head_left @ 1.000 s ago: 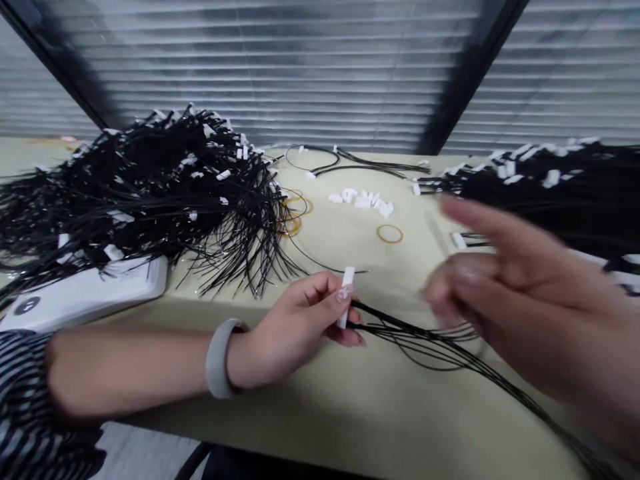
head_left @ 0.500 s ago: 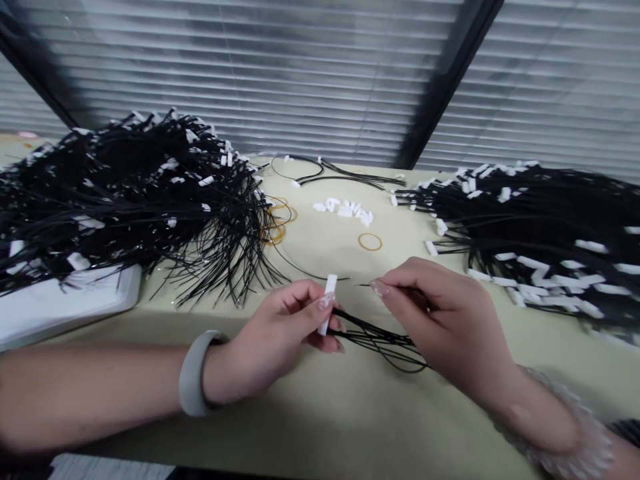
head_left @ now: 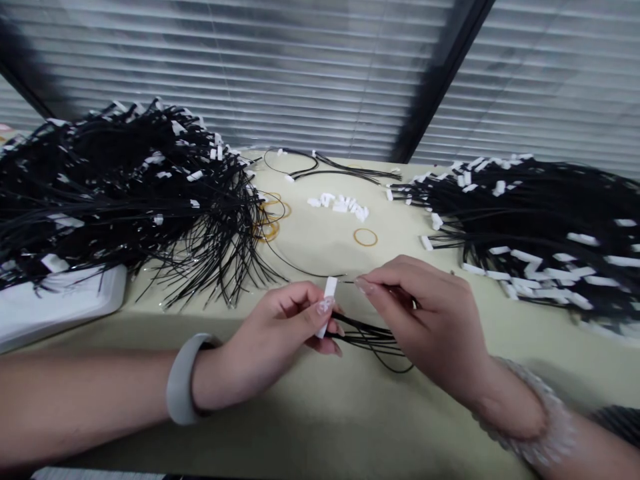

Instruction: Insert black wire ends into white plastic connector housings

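Observation:
My left hand point(head_left: 295, 320) pinches a white connector housing point(head_left: 330, 288) between thumb and fingers, holding it nearly upright. Several black wires point(head_left: 367, 335) run from the housing to the right, passing under my other hand. My right hand point(head_left: 425, 313) is closed, thumb against forefinger, on one thin black wire point(head_left: 349, 282). That wire's bare tip points left and lies a short gap from the upper part of the housing. The fingers of my right hand partly hide the rest of the wire.
Left, a large heap of black wires with white connectors point(head_left: 125, 180) lies partly over a white container point(head_left: 95, 300). Another such bundle point(head_left: 545, 220) is at right. Between them are loose white housings point(head_left: 343, 203), a rubber band point(head_left: 365, 237) and several wires point(head_left: 345, 169). Window blinds point(head_left: 310, 67) rise behind.
My right hand has moved slightly left, bringing the wire tip closer to the housing. My left hand keeps its hold. The whole view has shifted a little.

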A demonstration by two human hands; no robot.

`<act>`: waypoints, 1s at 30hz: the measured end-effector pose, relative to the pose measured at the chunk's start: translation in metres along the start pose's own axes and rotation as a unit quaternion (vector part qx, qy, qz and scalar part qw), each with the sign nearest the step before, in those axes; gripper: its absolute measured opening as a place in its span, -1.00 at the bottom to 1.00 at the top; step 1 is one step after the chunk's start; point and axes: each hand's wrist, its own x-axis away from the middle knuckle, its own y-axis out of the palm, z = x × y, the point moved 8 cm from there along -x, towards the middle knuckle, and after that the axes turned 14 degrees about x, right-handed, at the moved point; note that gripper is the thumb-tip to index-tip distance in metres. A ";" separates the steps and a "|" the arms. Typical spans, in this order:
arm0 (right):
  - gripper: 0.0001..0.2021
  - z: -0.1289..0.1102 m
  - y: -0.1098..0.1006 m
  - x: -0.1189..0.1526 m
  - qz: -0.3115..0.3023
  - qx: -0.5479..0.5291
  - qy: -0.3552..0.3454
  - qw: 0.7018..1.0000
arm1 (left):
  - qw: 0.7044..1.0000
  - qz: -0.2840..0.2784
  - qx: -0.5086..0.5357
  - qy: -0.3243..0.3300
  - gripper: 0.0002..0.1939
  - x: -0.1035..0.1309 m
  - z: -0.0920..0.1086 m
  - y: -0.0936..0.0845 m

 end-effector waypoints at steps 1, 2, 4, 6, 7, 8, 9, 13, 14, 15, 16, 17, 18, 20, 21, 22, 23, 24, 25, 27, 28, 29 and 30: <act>-0.94 0.000 -0.001 0.000 0.004 0.001 -0.002 1.000 | 1.000 0.000 0.000 -0.002 -0.80 0.000 0.000 0.000; -0.94 -0.001 -0.001 0.001 0.004 0.003 -0.004 1.000 | 1.000 0.000 -0.001 -0.003 -0.80 0.000 0.000 0.000; -0.92 -0.002 -0.001 0.001 0.000 0.009 -0.007 1.000 | 1.000 0.000 -0.002 -0.007 -0.80 0.000 -0.001 0.001; -0.91 -0.003 -0.001 0.001 -0.007 0.013 -0.011 1.000 | 1.000 0.000 -0.001 -0.009 -0.80 0.001 -0.001 0.001; -0.90 -0.004 -0.001 0.001 -0.009 0.014 -0.013 1.000 | 1.000 0.001 0.001 -0.010 -0.80 0.001 -0.001 0.001; -0.90 -0.004 -0.001 0.001 -0.007 0.014 -0.016 1.000 | 1.000 0.001 0.004 -0.010 -0.80 0.001 -0.001 0.001; -0.89 -0.005 -0.002 0.001 -0.003 0.014 -0.019 1.000 | 1.000 0.002 0.007 -0.009 -0.80 0.001 -0.001 0.001; -0.89 -0.004 -0.004 0.001 0.005 0.019 -0.023 1.000 | 1.000 -0.003 0.006 -0.007 -0.80 0.001 0.000 0.001; -0.90 -0.004 -0.003 0.001 0.004 0.020 -0.023 1.000 | 1.000 -0.004 0.003 -0.006 -0.80 0.001 0.000 0.001; -0.90 -0.003 -0.003 0.001 0.003 0.020 -0.024 1.000 | 1.000 -0.004 0.000 -0.007 -0.80 0.001 -0.001 0.001; -0.90 -0.003 -0.002 0.001 0.000 0.020 -0.024 1.000 | 1.000 -0.005 -0.001 -0.007 -0.80 0.001 -0.001 0.001; -0.89 -0.004 -0.001 0.001 -0.003 0.019 -0.026 0.999 | 1.000 -0.005 -0.003 -0.007 -0.80 0.001 -0.001 0.001; -0.89 -0.004 0.000 0.001 -0.004 0.018 -0.031 0.999 | 1.000 -0.007 -0.003 -0.007 -0.80 0.001 -0.001 0.001; -0.88 -0.007 -0.001 0.003 0.008 0.029 -0.054 0.998 | 1.000 -0.016 -0.012 -0.006 -0.80 0.002 -0.001 0.003; -0.87 -0.010 -0.002 0.004 0.019 0.040 -0.071 0.996 | 1.000 -0.022 -0.021 -0.007 -0.80 0.002 -0.001 0.004; -0.86 -0.012 -0.003 0.005 0.030 0.054 -0.092 0.994 | 0.999 -0.029 -0.034 -0.007 -0.80 0.003 -0.001 0.006; -0.86 -0.015 -0.004 0.007 0.038 0.070 -0.112 0.990 | 0.998 -0.036 -0.049 -0.007 -0.79 0.004 0.000 0.007; -0.86 -0.017 -0.003 0.008 0.043 0.088 -0.133 0.986 | 0.997 -0.042 -0.064 -0.007 -0.79 0.005 0.000 0.008; -0.86 -0.019 -0.003 0.009 0.043 0.105 -0.151 0.982 | 0.996 -0.046 -0.078 -0.006 -0.79 0.006 0.001 0.010; -0.88 -0.022 -0.002 0.011 0.043 0.131 -0.182 0.974 | 0.994 -0.050 -0.098 -0.006 -0.79 0.007 0.002 0.011; -0.89 -0.023 -0.001 0.012 0.042 0.141 -0.197 0.969 | 0.993 -0.052 -0.106 -0.008 -0.79 0.008 0.002 0.012; -0.89 -0.024 -0.001 0.012 0.041 0.147 -0.213 0.965 | 0.992 -0.055 -0.113 -0.012 -0.79 0.008 0.002 0.013; -0.89 -0.025 -0.001 0.012 0.040 0.154 -0.229 0.960 | 0.991 -0.058 -0.118 -0.016 -0.79 0.008 0.001 0.013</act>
